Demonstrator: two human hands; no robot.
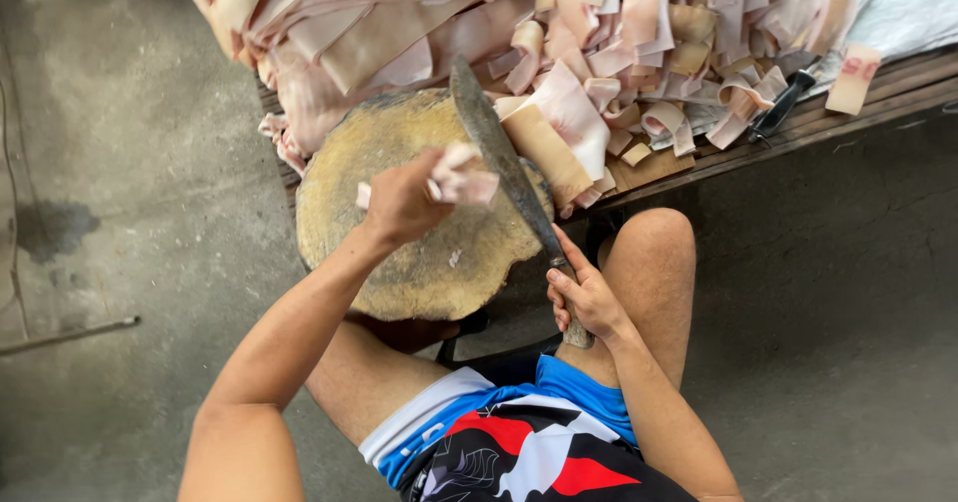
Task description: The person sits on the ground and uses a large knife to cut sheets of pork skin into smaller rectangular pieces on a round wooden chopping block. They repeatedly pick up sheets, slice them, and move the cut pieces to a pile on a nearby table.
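Blue, white, red and black shorts (519,442)

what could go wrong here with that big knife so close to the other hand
The long dark cleaver blade in the right hand lies right beside the left hand gripping a pale strip of pork skin, so a slip might cut the fingers. The bare knee sits just under the round wooden chopping block.

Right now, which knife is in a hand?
The long grey-bladed knife, gripped by the right hand over the chopping block; the black-handled knife lies untouched on the bench.
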